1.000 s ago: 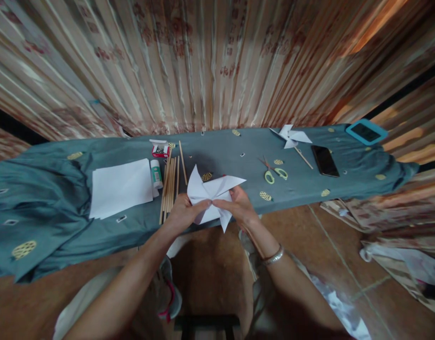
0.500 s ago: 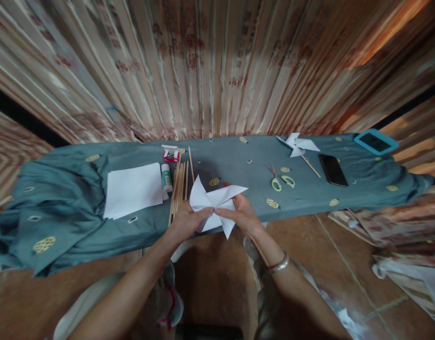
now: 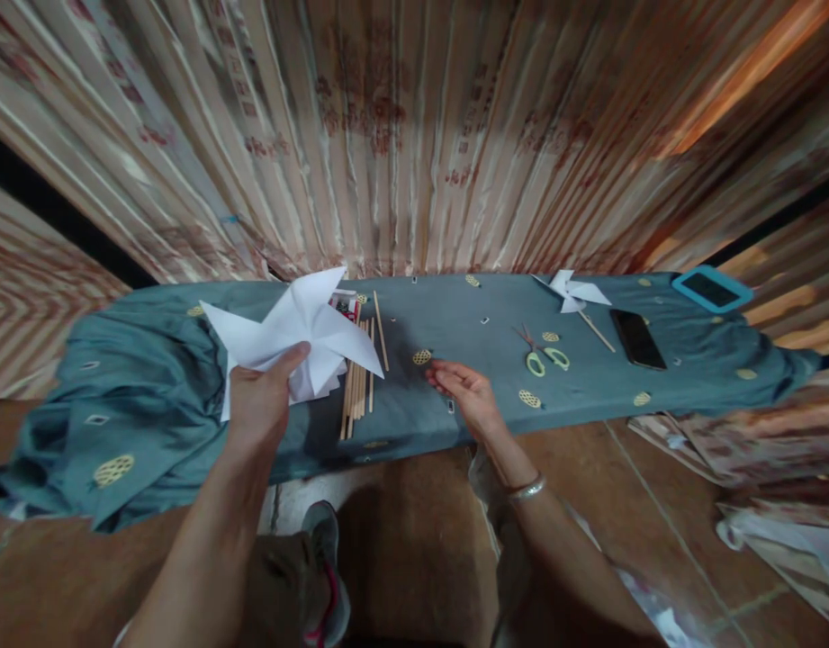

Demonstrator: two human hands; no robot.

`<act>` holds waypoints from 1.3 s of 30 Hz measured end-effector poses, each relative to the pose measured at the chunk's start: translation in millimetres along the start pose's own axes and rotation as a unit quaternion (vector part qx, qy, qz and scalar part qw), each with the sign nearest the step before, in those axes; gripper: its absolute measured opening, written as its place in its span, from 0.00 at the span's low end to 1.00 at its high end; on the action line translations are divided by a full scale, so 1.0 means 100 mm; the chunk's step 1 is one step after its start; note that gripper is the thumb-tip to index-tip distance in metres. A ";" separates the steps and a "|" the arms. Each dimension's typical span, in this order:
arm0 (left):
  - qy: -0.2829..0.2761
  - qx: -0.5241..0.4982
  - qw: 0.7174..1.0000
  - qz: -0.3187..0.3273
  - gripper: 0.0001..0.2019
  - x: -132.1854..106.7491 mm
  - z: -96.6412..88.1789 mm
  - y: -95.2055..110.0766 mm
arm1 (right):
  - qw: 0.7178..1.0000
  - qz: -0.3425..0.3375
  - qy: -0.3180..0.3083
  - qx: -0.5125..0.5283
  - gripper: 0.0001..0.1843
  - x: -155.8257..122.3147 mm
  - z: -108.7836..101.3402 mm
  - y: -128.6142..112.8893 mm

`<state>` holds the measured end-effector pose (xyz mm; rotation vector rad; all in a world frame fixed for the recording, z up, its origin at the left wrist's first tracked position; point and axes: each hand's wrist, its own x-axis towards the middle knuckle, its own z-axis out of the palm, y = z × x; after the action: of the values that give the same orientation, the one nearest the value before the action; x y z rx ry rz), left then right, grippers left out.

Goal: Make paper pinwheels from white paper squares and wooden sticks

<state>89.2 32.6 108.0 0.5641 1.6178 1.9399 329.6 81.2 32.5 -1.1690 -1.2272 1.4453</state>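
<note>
My left hand (image 3: 262, 391) pinches a folded white paper pinwheel (image 3: 310, 315), with the thumb pressed near its centre. The pinwheel is raised over the left part of the table, covering most of a stack of white paper (image 3: 242, 378). Just behind its right blade shows part of a small red box (image 3: 347, 309). My right hand (image 3: 464, 391) is apart from the paper, above the cloth right of some wooden sticks (image 3: 360, 378). Its fingers are loosely bent and nothing shows in them.
Scissors (image 3: 542, 351) with green handles lie on the patterned cloth (image 3: 468, 333). Farther right are a finished pinwheel (image 3: 572, 291) on a stick, a black phone (image 3: 636, 338) and a blue-framed tablet (image 3: 712, 288). A curtain (image 3: 414, 135) hangs behind the table.
My right hand has let go of the paper pinwheel and moved slightly right. My left hand has carried the pinwheel left and up, over the paper stack.
</note>
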 end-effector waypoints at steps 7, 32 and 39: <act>0.003 0.002 1.000 -0.027 0.11 -0.02 -0.05 0.03 | 0.970 -0.057 0.031 -0.233 0.07 0.78 0.38 -0.09; 0.038 0.007 0.998 -0.046 0.10 0.04 -0.15 0.06 | 0.848 -0.123 -0.067 -0.511 0.13 1.46 0.62 -0.10; 0.000 -0.008 0.998 -0.066 0.14 0.02 -0.17 -0.02 | 0.844 -0.155 -0.080 -0.508 0.13 1.40 0.66 -0.11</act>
<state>77.2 21.6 102.6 0.4397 1.5976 1.8546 242.3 208.8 32.5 -1.4036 -2.3161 0.5909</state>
